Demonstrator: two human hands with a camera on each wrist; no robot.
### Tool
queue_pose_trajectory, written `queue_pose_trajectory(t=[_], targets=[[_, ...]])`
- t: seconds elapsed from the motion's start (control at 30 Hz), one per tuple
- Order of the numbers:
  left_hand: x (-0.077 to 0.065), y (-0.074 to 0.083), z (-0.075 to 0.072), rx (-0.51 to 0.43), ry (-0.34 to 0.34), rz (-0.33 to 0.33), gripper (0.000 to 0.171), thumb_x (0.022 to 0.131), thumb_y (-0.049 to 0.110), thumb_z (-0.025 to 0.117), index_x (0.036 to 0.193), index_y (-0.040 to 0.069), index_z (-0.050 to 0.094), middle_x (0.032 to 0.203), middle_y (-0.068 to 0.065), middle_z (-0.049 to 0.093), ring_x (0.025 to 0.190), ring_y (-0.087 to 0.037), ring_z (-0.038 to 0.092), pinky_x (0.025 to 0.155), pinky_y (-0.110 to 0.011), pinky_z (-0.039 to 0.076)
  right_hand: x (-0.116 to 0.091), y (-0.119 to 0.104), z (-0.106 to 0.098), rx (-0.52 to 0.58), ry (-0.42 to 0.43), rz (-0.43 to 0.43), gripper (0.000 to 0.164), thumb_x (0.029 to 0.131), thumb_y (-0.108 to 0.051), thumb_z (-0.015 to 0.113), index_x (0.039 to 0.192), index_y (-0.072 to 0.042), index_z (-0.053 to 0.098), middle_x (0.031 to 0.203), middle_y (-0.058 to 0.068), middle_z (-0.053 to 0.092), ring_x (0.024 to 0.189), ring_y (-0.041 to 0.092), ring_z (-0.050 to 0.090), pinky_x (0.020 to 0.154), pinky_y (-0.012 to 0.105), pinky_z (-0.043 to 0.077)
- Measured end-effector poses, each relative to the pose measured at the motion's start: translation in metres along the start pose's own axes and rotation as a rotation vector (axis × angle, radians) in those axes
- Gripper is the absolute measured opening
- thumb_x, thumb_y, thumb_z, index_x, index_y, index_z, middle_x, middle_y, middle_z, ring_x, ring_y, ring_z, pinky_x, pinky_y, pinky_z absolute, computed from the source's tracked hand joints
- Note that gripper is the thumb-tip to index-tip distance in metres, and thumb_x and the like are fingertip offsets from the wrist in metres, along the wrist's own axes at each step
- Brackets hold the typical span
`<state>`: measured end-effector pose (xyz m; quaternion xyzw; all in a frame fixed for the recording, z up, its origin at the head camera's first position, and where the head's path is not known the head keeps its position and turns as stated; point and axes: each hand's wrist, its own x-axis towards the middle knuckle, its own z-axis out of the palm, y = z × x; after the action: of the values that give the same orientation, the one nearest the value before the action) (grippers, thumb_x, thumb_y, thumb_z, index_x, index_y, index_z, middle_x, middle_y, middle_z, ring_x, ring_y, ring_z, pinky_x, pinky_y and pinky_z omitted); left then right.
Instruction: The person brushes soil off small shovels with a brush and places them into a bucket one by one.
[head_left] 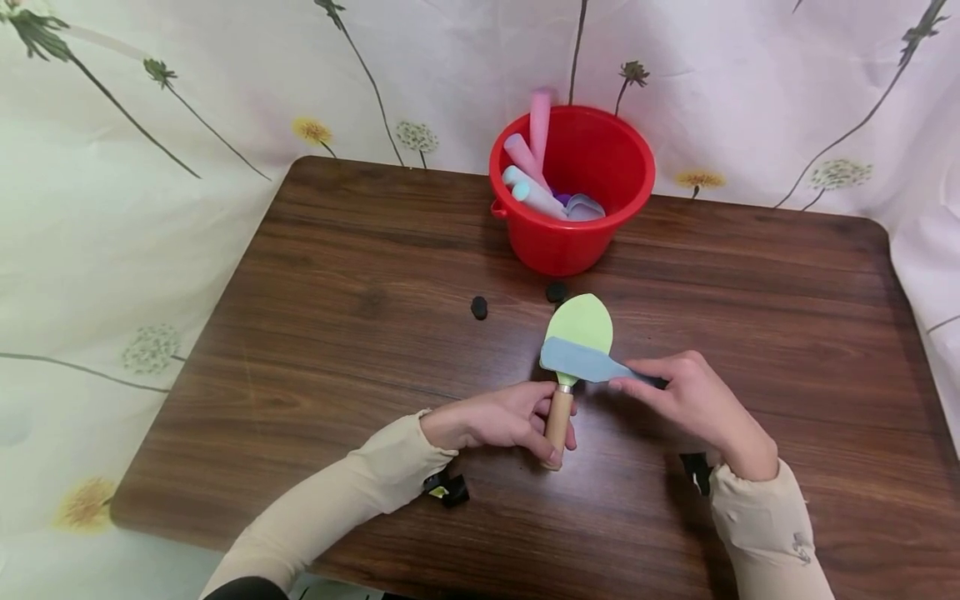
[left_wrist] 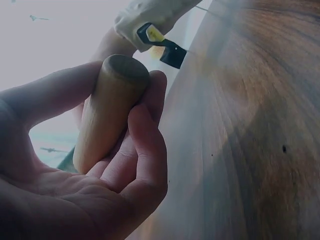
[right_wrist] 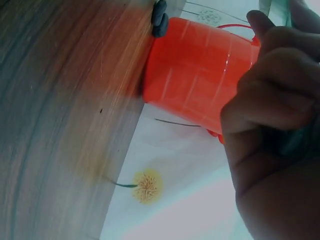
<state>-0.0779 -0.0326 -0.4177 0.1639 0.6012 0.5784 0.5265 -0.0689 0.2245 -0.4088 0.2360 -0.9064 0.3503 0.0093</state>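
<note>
A toy trowel with a light green blade (head_left: 583, 321) and a wooden handle is held in my left hand (head_left: 506, 417), thumb near the handle's end. In the left wrist view the fingers and thumb wrap round that wooden handle (left_wrist: 112, 107). My right hand (head_left: 693, 404) pinches a blue-grey spatula (head_left: 579, 358) by its dark, narrow end. The spatula's flat blade lies across the lower part of the green blade in the head view. In the right wrist view, curled fingers (right_wrist: 275, 100) show, while the spatula is mostly hidden behind them.
A red bucket (head_left: 555, 250) stands at the table's back, holding pink and pale blue handles and a greyish scoop. Two small black pebble-like pieces, one (head_left: 479, 307) left of the trowel and one (head_left: 556, 292) behind it, lie on the brown wooden table (head_left: 360, 333). Flowered cloth hangs behind.
</note>
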Motion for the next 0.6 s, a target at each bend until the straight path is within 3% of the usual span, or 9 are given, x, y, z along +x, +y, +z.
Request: queue_pose_trajectory(t=[0.13,0.2,0.3,0.4,0.5,0.6], targets=[[0.0,0.0,0.003,-0.007,0.001,0.004,0.056,0.077,-0.014,0.064,0.124,-0.008,0.035,0.111,-0.035,0.06,0.076,-0.012,0.066,0.069,-0.022,0.051,0.002,0.005,-0.001,-0.104,0.115,-0.031,0.025,0.075,-0.016,0.082,0.099,-0.008,0.077,0.081,0.003,0.076,0.059,0.005,0.063,0.057,0.02,0.05],[-0.001,0.0,0.005,-0.017,0.001,0.009,0.054,0.077,-0.015,0.064,0.123,-0.009,0.036,0.111,-0.036,0.06,0.075,-0.012,0.065,0.068,-0.022,0.051,0.003,0.008,-0.001,-0.168,0.204,-0.061,0.028,0.079,-0.026,0.08,0.098,-0.006,0.077,0.081,0.008,0.076,0.061,0.014,0.069,0.057,0.029,0.053],[-0.002,-0.001,0.006,-0.031,-0.006,0.01,0.054,0.077,-0.014,0.064,0.123,-0.009,0.036,0.113,-0.038,0.059,0.074,-0.012,0.065,0.068,-0.022,0.051,0.006,0.011,-0.002,-0.259,0.347,-0.107,0.047,0.088,-0.047,0.066,0.097,-0.002,0.076,0.08,0.014,0.075,0.061,0.025,0.07,0.054,0.041,0.052],[-0.003,-0.001,0.006,-0.039,-0.008,0.005,0.056,0.077,-0.014,0.064,0.126,-0.009,0.036,0.115,-0.039,0.057,0.076,-0.012,0.065,0.068,-0.022,0.051,0.008,0.012,-0.003,-0.284,0.431,-0.127,0.063,0.092,-0.057,0.051,0.096,0.001,0.075,0.078,0.017,0.074,0.059,0.028,0.068,0.052,0.044,0.051],[-0.002,0.0,0.006,-0.026,-0.004,0.001,0.06,0.076,-0.012,0.065,0.129,-0.008,0.036,0.113,-0.036,0.059,0.078,-0.013,0.065,0.069,-0.022,0.051,0.007,0.011,-0.003,-0.213,0.415,-0.122,0.045,0.09,-0.043,0.066,0.097,0.001,0.075,0.08,0.014,0.075,0.062,0.025,0.07,0.055,0.035,0.053],[0.0,0.001,0.006,-0.002,0.001,0.007,0.063,0.076,-0.012,0.065,0.13,-0.008,0.035,0.113,-0.035,0.06,0.079,-0.013,0.065,0.07,-0.022,0.05,0.004,0.007,-0.002,-0.094,0.305,-0.112,0.026,0.078,-0.018,0.081,0.098,-0.002,0.076,0.083,0.009,0.076,0.065,0.009,0.069,0.059,0.02,0.052]])
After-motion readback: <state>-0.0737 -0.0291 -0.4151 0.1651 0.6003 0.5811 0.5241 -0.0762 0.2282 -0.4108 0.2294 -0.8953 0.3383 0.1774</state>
